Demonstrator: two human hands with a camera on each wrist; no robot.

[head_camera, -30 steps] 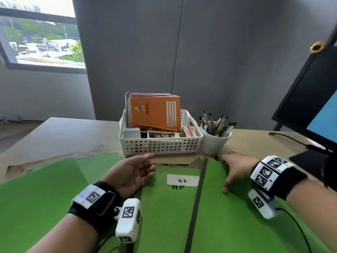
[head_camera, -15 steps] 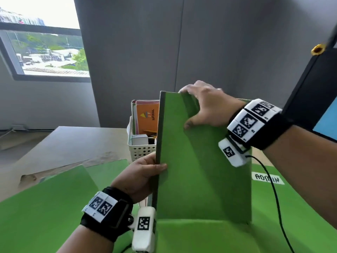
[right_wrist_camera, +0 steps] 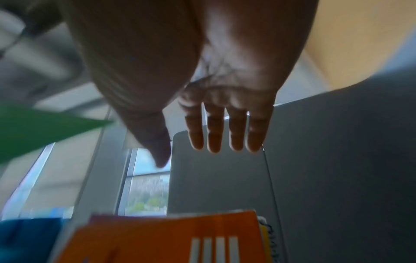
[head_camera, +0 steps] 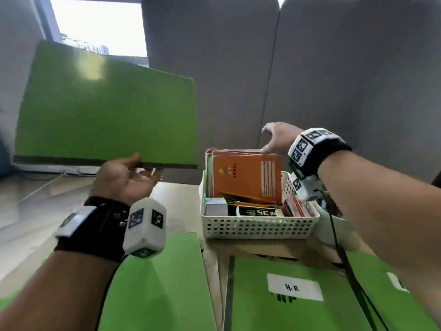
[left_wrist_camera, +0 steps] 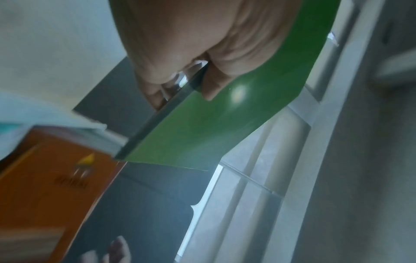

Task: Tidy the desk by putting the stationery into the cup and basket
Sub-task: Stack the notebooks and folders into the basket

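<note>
The left hand (head_camera: 124,177) pinches the dark spine edge of a flat green cardboard folder (head_camera: 107,111), thumb on one face and fingers on the other, holding it upright in the air at about ten o'clock from the white perforated plastic basket (head_camera: 257,225). The right hand (head_camera: 278,139) holds nothing; its fingers are spread and straight, hovering at the basket's twelve o'clock edge, just above the orange spiral notebook (head_camera: 248,177) that stands upright inside. Whether the fingertips touch the notebooks cannot be told.

The basket already holds several notebooks, small boxes and pencils, so much of the sorting looks done. The white cup (head_camera: 334,228) at the basket's three o'clock is mostly hidden behind the right forearm. Left on the brown desk (head_camera: 181,206) are a green folder labelled "H.R" (head_camera: 293,304) at six o'clock, another green folder (head_camera: 162,283) at seven o'clock, and a third at five o'clock. Judging by the poses, the raised folder goes in next, behind the notebooks.
</note>
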